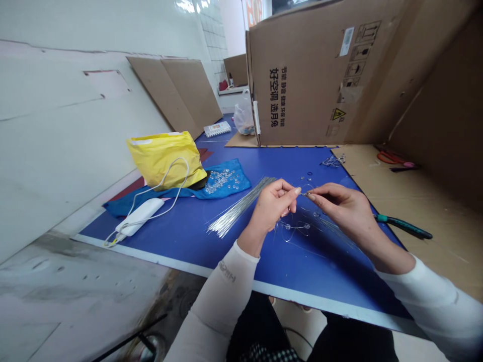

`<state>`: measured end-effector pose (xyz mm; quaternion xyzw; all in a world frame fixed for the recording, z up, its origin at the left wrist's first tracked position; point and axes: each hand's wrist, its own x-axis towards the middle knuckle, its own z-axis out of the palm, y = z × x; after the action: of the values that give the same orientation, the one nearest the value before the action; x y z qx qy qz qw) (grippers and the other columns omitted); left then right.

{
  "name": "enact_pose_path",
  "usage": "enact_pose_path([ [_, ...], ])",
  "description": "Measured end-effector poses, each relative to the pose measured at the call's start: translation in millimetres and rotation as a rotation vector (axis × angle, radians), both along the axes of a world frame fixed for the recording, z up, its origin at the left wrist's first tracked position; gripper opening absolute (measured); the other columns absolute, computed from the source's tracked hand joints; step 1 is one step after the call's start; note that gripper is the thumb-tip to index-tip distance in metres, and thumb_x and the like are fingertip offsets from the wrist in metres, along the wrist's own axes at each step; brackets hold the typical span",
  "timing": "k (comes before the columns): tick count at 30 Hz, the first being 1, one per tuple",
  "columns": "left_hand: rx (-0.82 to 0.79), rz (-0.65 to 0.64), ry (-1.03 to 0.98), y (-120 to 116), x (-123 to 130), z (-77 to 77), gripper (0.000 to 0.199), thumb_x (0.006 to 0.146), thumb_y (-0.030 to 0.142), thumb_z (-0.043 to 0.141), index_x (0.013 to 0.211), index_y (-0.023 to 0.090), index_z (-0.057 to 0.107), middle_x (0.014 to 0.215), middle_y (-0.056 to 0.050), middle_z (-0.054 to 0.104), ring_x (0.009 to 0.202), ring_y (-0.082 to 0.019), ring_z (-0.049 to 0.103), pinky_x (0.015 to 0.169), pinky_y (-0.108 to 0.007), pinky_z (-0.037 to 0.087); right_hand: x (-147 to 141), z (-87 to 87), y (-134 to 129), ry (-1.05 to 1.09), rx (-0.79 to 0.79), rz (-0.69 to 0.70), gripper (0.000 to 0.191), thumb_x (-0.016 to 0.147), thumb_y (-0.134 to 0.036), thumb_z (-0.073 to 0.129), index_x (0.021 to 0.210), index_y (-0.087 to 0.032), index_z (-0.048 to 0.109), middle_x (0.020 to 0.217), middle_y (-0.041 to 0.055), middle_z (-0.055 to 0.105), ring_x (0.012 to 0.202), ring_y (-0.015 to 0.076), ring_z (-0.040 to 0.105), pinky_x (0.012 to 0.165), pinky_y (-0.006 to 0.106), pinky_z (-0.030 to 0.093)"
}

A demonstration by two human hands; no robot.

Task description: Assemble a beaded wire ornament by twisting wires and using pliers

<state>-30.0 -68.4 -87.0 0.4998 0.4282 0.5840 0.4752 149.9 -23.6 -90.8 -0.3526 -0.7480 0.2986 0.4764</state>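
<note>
My left hand and my right hand meet over the blue table, fingertips nearly touching. Each hand pinches a thin wire piece between thumb and forefinger. Fine wire with clear beads lies or hangs just below the fingers; whether it joins the held piece I cannot tell. Left of my left hand lies a bundle of straight silvery wires. Many small clear beads are spread on a blue cloth farther left.
A yellow bag and a white power bank with a cable are at the left. A large cardboard box stands behind. Green-handled pliers and red-handled scissors lie on cardboard at the right.
</note>
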Motion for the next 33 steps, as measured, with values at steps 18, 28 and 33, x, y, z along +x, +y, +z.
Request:
enact_pose_path([
  [18, -0.104, -0.147, -0.026, -1, -1, 1.7, 0.042, 0.078, 0.053, 0.078, 0.079, 0.019, 0.055, 0.052, 0.005, 0.061, 0.036, -0.002, 0.034, 0.039, -0.018, 0.023, 0, 6.4, -4, 0.089, -0.174, 0.007, 0.022, 0.078, -0.045, 0.078, 0.083, -0.023, 0.080, 0.082, 0.0057, 0.080, 0.074, 0.0218, 0.071, 0.069, 0.035, 0.055],
  [28, -0.116, -0.136, -0.002, -4, -2, 4.6, 0.032, 0.082, 0.044, 0.077, 0.076, 0.017, 0.062, 0.056, 0.004, 0.063, 0.037, -0.002, 0.040, 0.039, -0.018, 0.027, 5, 16.2, -6, 0.089, -0.192, 0.057, 0.027, 0.077, -0.050, 0.080, 0.081, -0.023, 0.081, 0.079, 0.0053, 0.079, 0.072, 0.0206, 0.071, 0.067, 0.033, 0.056],
  [33, -0.140, -0.120, -0.003, -5, 0, 5.4, 0.026, 0.084, 0.038, 0.076, 0.077, 0.016, 0.065, 0.062, 0.003, 0.065, 0.038, -0.002, 0.044, 0.038, -0.018, 0.029, 6, 14.4, -3, 0.074, -0.169, 0.100, 0.026, 0.079, -0.049, 0.079, 0.082, -0.024, 0.081, 0.079, 0.0046, 0.079, 0.072, 0.0202, 0.070, 0.068, 0.033, 0.056],
])
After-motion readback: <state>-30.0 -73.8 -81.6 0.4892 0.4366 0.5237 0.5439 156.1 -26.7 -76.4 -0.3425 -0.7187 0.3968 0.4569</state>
